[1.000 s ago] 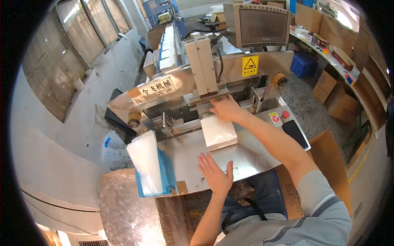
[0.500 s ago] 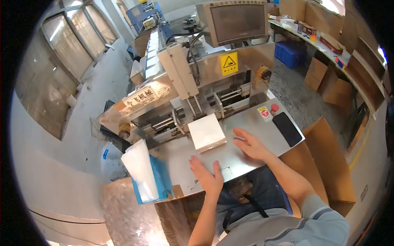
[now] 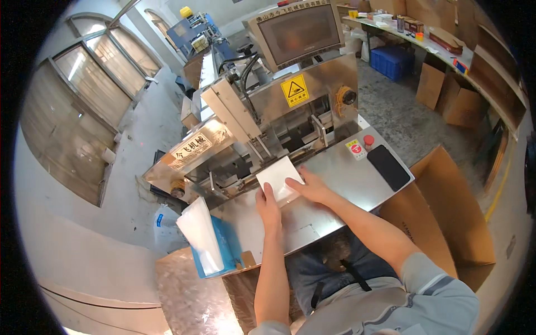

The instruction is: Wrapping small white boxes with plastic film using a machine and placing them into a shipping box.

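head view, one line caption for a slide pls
Both hands, left hand and right hand, rest on a white flat pack on the steel machine table.

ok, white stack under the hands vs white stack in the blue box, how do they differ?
The flat white stack lies on the steel table, left hand and right hand both on it. The upright white stack stands tilted in the blue box at the table's left end, untouched. Both are plain white.
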A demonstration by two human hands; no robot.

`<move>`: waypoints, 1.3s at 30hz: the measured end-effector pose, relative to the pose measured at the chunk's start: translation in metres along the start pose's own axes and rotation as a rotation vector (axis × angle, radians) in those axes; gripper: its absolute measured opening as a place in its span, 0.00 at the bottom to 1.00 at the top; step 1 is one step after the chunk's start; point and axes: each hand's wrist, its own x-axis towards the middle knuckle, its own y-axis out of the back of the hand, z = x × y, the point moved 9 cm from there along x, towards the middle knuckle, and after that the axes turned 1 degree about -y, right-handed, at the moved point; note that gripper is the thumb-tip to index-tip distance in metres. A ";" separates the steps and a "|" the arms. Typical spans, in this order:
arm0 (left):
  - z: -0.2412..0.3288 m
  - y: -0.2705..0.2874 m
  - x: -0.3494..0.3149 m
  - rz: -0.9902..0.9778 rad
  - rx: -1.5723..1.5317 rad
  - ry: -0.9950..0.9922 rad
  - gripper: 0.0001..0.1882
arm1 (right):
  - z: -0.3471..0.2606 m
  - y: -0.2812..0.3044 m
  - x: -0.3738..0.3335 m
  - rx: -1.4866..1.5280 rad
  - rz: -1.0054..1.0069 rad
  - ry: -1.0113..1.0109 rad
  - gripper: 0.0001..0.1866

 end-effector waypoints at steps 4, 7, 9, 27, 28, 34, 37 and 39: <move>-0.039 0.015 -0.003 0.008 -0.144 0.114 0.33 | 0.021 0.017 -0.027 0.481 -0.046 -0.280 0.46; -0.055 -0.008 0.014 -0.083 -0.447 0.338 0.34 | 0.012 0.044 -0.059 0.569 -0.030 -0.339 0.54; -0.074 0.001 0.066 -0.098 -0.545 0.372 0.34 | 0.003 0.038 -0.069 0.687 -0.109 -0.337 0.57; 0.030 0.568 -0.173 1.051 0.911 -0.369 0.24 | 0.001 0.142 -0.166 0.660 0.035 -0.211 0.52; 0.051 0.591 -0.213 1.299 0.890 -0.594 0.29 | -0.015 0.141 -0.166 0.616 0.046 -0.193 0.53; 0.027 0.146 -0.196 -0.065 -0.472 0.329 0.33 | -0.134 0.124 -0.188 -0.305 0.215 0.629 0.37; 0.022 0.002 -0.196 -0.366 -0.686 0.437 0.34 | -0.151 0.098 -0.214 -0.355 0.022 0.757 0.25; 0.020 -0.040 -0.184 -0.382 -0.553 0.361 0.31 | -0.155 0.107 -0.240 -0.438 -0.062 0.783 0.25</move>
